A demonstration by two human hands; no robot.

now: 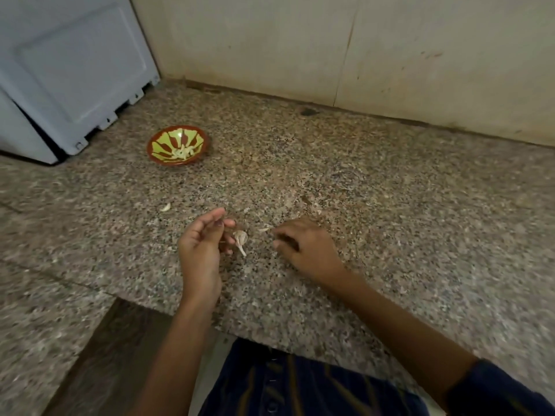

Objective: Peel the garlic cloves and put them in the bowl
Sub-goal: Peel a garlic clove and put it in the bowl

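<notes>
A red bowl (204, 139) with a green and red pattern stands at the back left of the counter, with several peeled garlic cloves (182, 152) in it. A small garlic bulb piece (240, 238) with a stem lies on the counter between my hands. My left hand (199, 250) is just left of it, palm turned right, fingers relaxed, fingertips at the bulb. My right hand (303, 246) rests knuckles up to the right, fingers curled. A sliver of peel (265, 229) lies at its fingertips; I cannot tell whether the fingers pinch it.
A loose garlic clove (165, 207) lies on the speckled granite counter (390, 205) left of my hands. A pale blue appliance (72, 76) fills the back left corner. A beige wall (330, 49) closes the back. The counter's front edge runs just below my wrists.
</notes>
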